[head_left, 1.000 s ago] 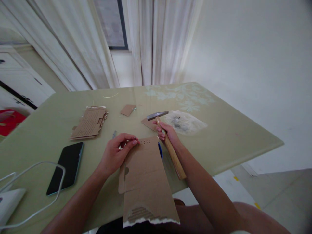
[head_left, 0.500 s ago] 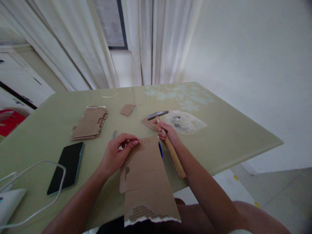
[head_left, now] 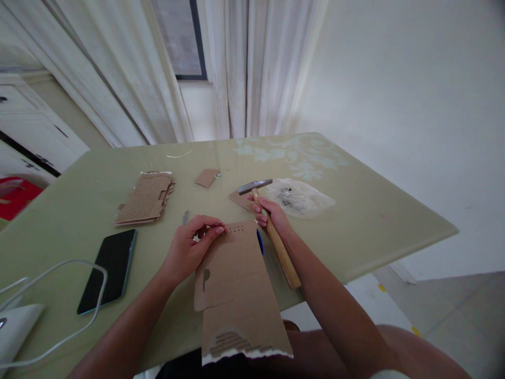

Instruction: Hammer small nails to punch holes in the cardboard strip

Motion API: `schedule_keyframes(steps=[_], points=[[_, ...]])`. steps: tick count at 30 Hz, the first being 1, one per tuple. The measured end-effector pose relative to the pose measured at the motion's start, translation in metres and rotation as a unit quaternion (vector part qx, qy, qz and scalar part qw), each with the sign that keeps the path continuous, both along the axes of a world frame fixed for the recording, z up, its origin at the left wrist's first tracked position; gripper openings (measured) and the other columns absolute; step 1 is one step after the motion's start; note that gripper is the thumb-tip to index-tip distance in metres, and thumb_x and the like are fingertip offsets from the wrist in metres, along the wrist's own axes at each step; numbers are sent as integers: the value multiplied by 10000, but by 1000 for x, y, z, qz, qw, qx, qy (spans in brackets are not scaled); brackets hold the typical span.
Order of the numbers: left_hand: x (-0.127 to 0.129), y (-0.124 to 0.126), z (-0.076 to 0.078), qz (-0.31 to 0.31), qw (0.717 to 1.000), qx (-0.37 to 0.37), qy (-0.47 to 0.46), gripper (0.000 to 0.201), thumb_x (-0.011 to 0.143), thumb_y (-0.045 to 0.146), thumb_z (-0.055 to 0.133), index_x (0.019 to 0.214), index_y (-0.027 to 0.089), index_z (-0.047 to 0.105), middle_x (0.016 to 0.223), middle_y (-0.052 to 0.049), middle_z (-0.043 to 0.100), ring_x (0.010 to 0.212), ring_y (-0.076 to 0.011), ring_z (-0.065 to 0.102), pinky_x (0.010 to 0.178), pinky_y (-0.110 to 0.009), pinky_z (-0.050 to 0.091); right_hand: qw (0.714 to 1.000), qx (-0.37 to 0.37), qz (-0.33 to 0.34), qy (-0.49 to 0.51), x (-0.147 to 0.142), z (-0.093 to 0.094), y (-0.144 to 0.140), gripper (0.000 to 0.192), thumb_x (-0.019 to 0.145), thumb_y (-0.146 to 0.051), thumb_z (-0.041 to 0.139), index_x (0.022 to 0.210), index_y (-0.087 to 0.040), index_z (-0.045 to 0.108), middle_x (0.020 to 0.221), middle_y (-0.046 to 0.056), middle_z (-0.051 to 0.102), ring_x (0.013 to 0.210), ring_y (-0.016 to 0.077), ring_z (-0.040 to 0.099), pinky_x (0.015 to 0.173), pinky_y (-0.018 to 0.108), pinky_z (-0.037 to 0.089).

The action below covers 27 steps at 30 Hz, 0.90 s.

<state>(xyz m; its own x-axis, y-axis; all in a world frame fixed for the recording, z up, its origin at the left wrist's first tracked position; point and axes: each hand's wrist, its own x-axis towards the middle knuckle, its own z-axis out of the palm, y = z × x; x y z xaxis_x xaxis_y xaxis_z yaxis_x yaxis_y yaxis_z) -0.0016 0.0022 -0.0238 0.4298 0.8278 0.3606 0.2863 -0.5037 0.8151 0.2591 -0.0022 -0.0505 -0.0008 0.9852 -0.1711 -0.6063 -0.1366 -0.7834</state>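
Observation:
A long brown cardboard piece (head_left: 236, 284) lies on the green table (head_left: 355, 221) in front of me, its torn near end hanging over the edge. A row of small holes runs along its far end. My left hand (head_left: 191, 247) pinches that far left corner with fingertips together; whether a nail is between them is hidden. My right hand (head_left: 272, 217) grips a wooden-handled hammer (head_left: 272, 231), its metal head raised just beyond the cardboard. Something blue (head_left: 260, 243) peeks out under the cardboard's right edge.
A stack of perforated cardboard (head_left: 145, 199) and a small cardboard scrap (head_left: 207, 178) lie further back. A clear plastic bag with small dark parts (head_left: 300, 198) sits right of the hammer. A black phone (head_left: 107, 269), a white cable (head_left: 59, 295) and a white device (head_left: 13, 329) are at the left.
Almost nothing: the hammer head sits a touch higher and the view has shifted slightly. Both hands keep their hold.

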Motion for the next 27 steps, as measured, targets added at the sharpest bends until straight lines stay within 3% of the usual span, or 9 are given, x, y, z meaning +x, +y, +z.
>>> schedule_keyframes(steps=[9,12,16,19,22,27], points=[[5,-3,3,-11,998,56,11,155,989,345,711,966,235,818,865,-31,798,737,-178,662,697,-294,510,999,31,6,-45,7,7,-5,370,856,-389,834,1116,-133,774,673,-59,595,385,40,385,329,160,318],[6,-3,4,-20,997,72,10,160,989,340,704,961,229,816,849,-36,796,741,-183,656,692,-295,509,996,57,9,-66,8,22,-19,422,825,-423,861,1116,-126,789,674,-54,614,373,41,380,310,171,310],[7,-1,2,-24,997,76,1,178,998,355,694,966,228,814,865,-42,803,753,-187,659,671,-287,504,984,92,38,-148,4,59,-54,401,880,-491,823,1089,-152,775,660,-65,592,353,50,401,311,187,337],[8,1,-1,-35,997,75,-1,185,1006,357,689,995,222,814,906,-48,812,764,-185,674,695,-292,512,947,96,100,-290,-4,95,-82,367,985,-477,726,807,-157,700,688,-10,642,395,70,512,350,194,384],[9,3,-4,-48,996,75,-11,201,1018,366,682,1027,218,817,946,-59,821,819,-196,704,729,-301,529,905,107,116,-395,-15,125,-98,394,1030,-444,658,741,-176,644,646,-16,623,415,85,551,389,195,423],[10,5,-6,-61,995,82,-16,201,1021,370,684,1021,217,815,946,-68,814,845,-205,716,753,-311,537,851,138,88,-498,-32,141,-102,408,1087,-377,542,718,-208,587,501,-49,560,368,93,534,386,187,389]])
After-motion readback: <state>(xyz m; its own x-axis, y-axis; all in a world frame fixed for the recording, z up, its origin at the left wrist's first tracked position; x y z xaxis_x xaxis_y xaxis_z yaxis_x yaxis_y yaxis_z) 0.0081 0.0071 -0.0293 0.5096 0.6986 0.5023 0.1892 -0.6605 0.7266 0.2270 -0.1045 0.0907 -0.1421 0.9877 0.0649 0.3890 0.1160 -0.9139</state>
